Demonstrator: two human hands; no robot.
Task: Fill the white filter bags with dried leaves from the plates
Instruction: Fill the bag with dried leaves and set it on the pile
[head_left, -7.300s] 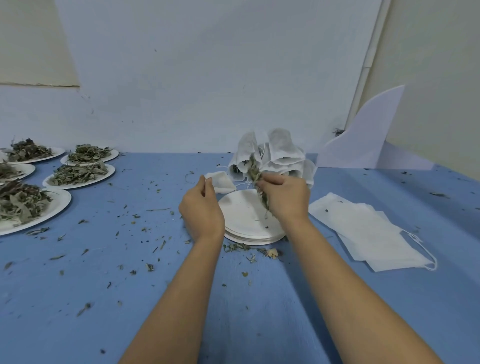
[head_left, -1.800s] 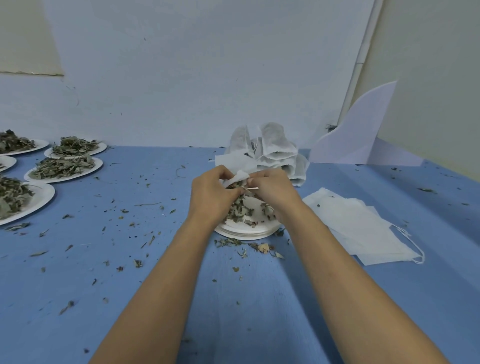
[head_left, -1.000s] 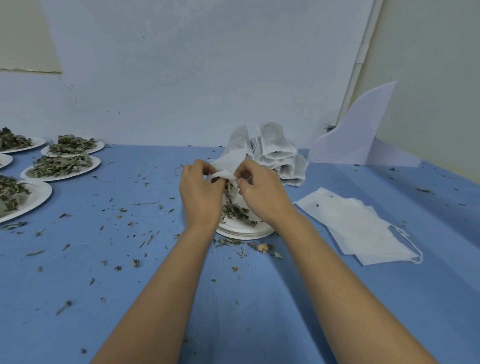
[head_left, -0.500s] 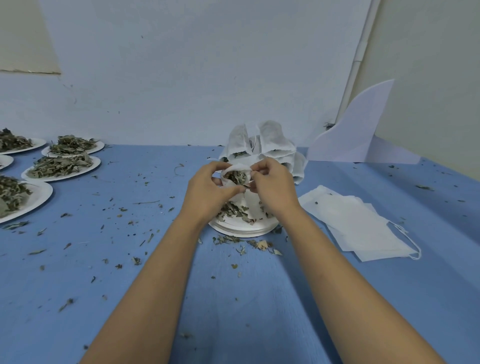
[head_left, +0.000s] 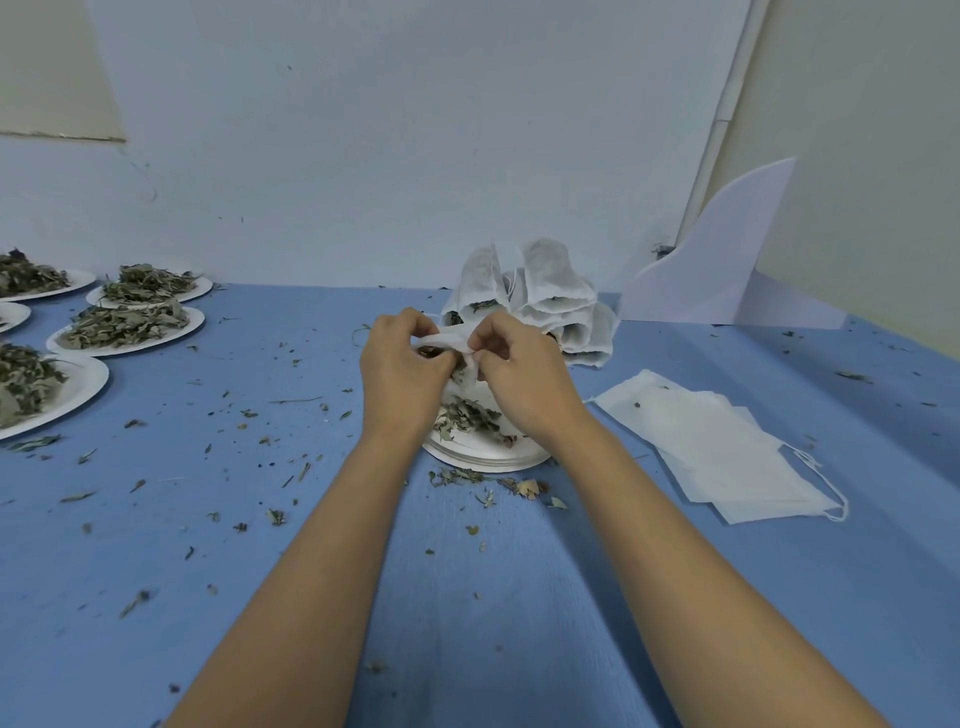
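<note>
Above the plate (head_left: 483, 461), the left hand (head_left: 400, 376) and right hand (head_left: 522, 382) each have a grip pinched on the bag (head_left: 448, 340) mouth. Best hold it mouth-up over the plate, so stray leaves (head_left: 467, 418) drop there.

- Most of the filter bag (head_left: 450, 340) disappears behind the left hand (head_left: 402, 376) and right hand (head_left: 522, 382).
- Three leaf plates (head_left: 92, 382) run off the view's left edge.
</note>
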